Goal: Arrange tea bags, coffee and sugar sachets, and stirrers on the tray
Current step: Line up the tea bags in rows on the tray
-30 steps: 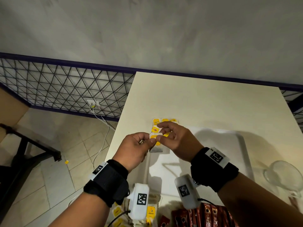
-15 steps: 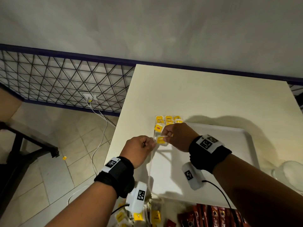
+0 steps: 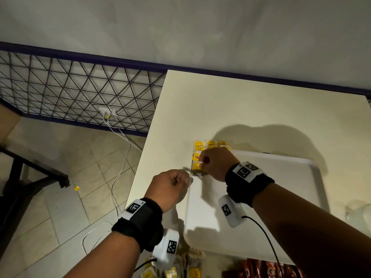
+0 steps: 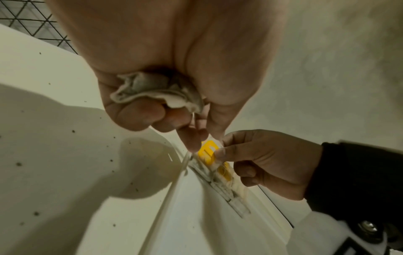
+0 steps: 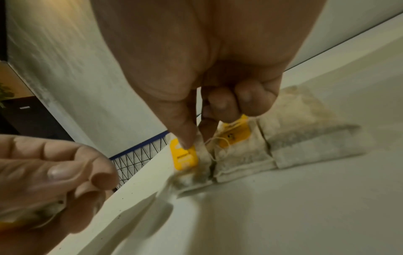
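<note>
Right hand [image 3: 215,162] lowered, pinching tea bag [image 5: 191,165] onto tray [image 3: 281,177]; left hand [image 3: 170,187] clutches another.

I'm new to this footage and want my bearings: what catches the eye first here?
The yellow-tagged tea bags lined up in the white tray's far left corner. There the right hand pinches one bag's yellow tag, while the left hand, beside the tray, grips a crumpled tea bag.
</note>
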Demonstrator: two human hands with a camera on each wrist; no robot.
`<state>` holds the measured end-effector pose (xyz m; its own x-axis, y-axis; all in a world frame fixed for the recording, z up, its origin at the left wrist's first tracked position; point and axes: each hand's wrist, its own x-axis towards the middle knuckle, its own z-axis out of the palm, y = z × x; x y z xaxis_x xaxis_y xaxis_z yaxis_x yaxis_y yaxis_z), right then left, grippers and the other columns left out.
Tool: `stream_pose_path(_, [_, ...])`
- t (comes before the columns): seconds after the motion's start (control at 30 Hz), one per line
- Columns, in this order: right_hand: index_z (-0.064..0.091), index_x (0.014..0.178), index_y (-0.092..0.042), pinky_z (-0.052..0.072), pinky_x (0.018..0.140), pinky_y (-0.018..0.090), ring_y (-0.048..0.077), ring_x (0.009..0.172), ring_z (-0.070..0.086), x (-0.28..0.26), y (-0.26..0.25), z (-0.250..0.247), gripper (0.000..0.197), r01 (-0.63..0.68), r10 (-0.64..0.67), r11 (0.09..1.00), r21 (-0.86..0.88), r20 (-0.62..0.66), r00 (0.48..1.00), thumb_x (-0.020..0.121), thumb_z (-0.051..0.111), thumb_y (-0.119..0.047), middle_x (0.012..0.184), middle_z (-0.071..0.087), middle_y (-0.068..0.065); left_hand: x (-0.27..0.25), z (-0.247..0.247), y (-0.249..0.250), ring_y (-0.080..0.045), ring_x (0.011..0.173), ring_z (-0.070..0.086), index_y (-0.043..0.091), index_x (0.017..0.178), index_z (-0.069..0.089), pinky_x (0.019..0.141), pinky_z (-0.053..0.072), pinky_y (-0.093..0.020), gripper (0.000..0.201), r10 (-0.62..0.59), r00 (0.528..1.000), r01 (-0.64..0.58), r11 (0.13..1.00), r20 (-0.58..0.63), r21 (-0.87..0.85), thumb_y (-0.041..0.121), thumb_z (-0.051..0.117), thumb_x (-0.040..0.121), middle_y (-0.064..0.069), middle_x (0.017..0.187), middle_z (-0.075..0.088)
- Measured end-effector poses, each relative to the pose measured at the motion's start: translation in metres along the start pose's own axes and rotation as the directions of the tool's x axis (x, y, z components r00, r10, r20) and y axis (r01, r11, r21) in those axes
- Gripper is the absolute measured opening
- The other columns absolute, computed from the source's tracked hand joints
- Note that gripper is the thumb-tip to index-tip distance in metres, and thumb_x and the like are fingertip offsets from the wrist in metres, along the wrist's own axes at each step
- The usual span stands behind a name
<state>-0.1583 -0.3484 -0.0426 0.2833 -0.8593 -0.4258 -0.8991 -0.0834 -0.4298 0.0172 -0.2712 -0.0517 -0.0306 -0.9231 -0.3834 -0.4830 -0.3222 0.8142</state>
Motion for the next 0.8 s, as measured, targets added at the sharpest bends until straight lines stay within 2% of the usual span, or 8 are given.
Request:
stream_pose_path(0.17, [0.069, 0.094, -0.022, 0.041, 0.072, 0.024, 0.023, 0.091, 0.061, 0.005, 0.002, 0.004, 0.016, -0.018, 0.018, 1.0, -0.004, -0.068, 0.998, 0.085, 0.056, -0.019, 0.093, 0.068, 0.002, -0.001, 0.001, 0.003, 0.012, 0.061, 0.054, 0.031, 0.067, 0.062, 0.059, 0.037, -0.002, 0.026, -0.007, 1.0, 0.007, 1.0, 0.001, 0.014, 0.016, 0.064, 0.088, 0.019, 0.065, 0.062])
stream_pose_path(0.3, [0.068, 0.098, -0.021, 0.048, 0.077, 0.029, 0.024, 0.094, 0.061, 0.008, 0.003, 0.004, 0.017, -0.022, 0.02, 0.999, -0.029, -0.069, 0.997, 0.085, 0.056, -0.019, 0.097, 0.067, 0.004, -0.004, 0.001, 0.004, 0.006, 0.06, 0.054, 0.025, 0.072, 0.067, 0.058, 0.039, -0.004, 0.018, -0.014, 1.0, 0.014, 1.0, 0.01, -0.01, 0.017, 0.064, 0.088, 0.015, 0.068, 0.062])
stream_pose_path(0.43, [0.062, 0.093, -0.023, 0.046, 0.076, 0.028, 0.024, 0.094, 0.061, 0.01, 0.004, 0.006, 0.009, -0.047, 0.044, 0.998, -0.04, -0.066, 0.997, 0.086, 0.062, -0.028, 0.096, 0.065, 0.003, -0.006, 0.001, 0.004, 0.007, 0.059, 0.053, 0.021, 0.079, 0.07, 0.059, 0.038, -0.006, 0.01, -0.019, 1.0, 0.019, 1.0, -0.005, 0.0, 0.022, 0.066, 0.087, 0.013, 0.071, 0.063])
stream_pose_path(0.53, [0.05, 0.086, -0.024, 0.043, 0.072, 0.029, 0.025, 0.092, 0.059, 0.008, 0.007, 0.005, 0.015, -0.088, 0.089, 0.996, 0.013, -0.125, 0.988, 0.085, 0.064, -0.032, 0.095, 0.063, 0.003, -0.007, 0.0, 0.004, 0.007, 0.06, 0.054, 0.023, 0.075, 0.068, 0.061, 0.038, -0.006, 0.014, 0.013, 1.0, -0.012, 0.999, -0.012, 0.051, 0.018, 0.065, 0.087, 0.013, 0.069, 0.063])
stream_pose_path(0.6, [0.055, 0.087, -0.022, 0.042, 0.072, 0.03, 0.026, 0.091, 0.058, 0.0, 0.014, -0.002, 0.006, -0.096, 0.097, 0.995, 0.013, -0.186, 0.978, 0.086, 0.059, -0.026, 0.095, 0.063, 0.004, -0.006, 0.0, 0.008, 0.0, 0.067, 0.058, 0.023, 0.079, 0.069, 0.067, 0.043, -0.015, 0.013, 0.077, 0.997, -0.074, 0.984, -0.012, 0.164, 0.017, 0.062, 0.089, 0.01, 0.076, 0.068])
stream_pose_path(0.7, [0.064, 0.087, -0.025, 0.046, 0.073, 0.029, 0.025, 0.089, 0.061, -0.018, 0.029, -0.009, 0.008, -0.081, 0.081, 0.997, 0.008, -0.205, 0.975, 0.084, 0.058, -0.022, 0.095, 0.066, 0.001, 0.002, 0.002, 0.019, -0.025, 0.084, 0.062, 0.023, 0.095, 0.07, 0.073, 0.049, -0.03, 0.026, 0.246, 0.968, -0.241, 0.851, 0.051, 0.466, 0.031, 0.046, 0.09, -0.001, 0.092, 0.067])
stream_pose_path(0.77, [0.068, 0.089, -0.028, 0.049, 0.077, 0.031, 0.023, 0.09, 0.061, -0.028, 0.034, -0.006, 0.011, -0.051, 0.044, 0.998, -0.033, -0.179, 0.983, 0.083, 0.06, -0.024, 0.097, 0.067, -0.001, 0.009, 0.008, 0.029, -0.031, 0.09, 0.061, 0.024, 0.106, 0.069, 0.073, 0.049, -0.032, 0.043, 0.287, 0.951, -0.3, 0.755, 0.117, 0.584, 0.038, 0.034, 0.085, -0.005, 0.1, 0.062])
stream_pose_path(0.8, [0.07, 0.092, -0.03, 0.049, 0.077, 0.031, 0.023, 0.091, 0.061, -0.031, 0.034, -0.003, 0.013, -0.041, 0.03, 0.997, -0.071, -0.155, 0.987, 0.084, 0.06, -0.026, 0.098, 0.067, -0.002, 0.014, 0.012, 0.032, -0.031, 0.092, 0.061, 0.027, 0.109, 0.068, 0.074, 0.048, -0.031, 0.041, 0.296, 0.945, -0.316, 0.718, 0.138, 0.621, 0.039, 0.035, 0.087, -0.005, 0.103, 0.061])
